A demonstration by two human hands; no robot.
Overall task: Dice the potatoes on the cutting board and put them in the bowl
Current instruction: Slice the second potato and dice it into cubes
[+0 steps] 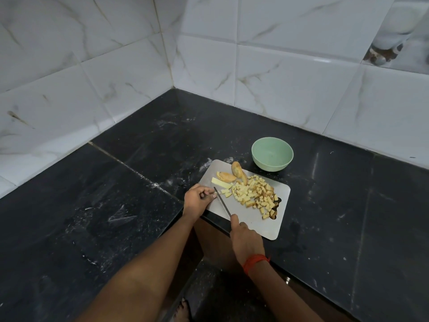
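Two hands meet the grey rectangular cutting board [255,225]: your right hand [246,240] grips the slim steel knife [222,202] at its near edge; your left hand [197,198] curls at its left edge, hold unclear. Yellow potato cubes [253,194] fill its middle, uncut slices [226,175] lie behind, and the pale green bowl [272,154] beyond it is empty.

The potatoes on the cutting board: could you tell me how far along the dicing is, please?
Done: a large pile of dice lies on the cutting board. In hand: the right hand grips the knife, and the left hand curls its fingers at the tip. Left: a pale strip, slices and a skin-on chunk are uncut, and the green bowl is empty.
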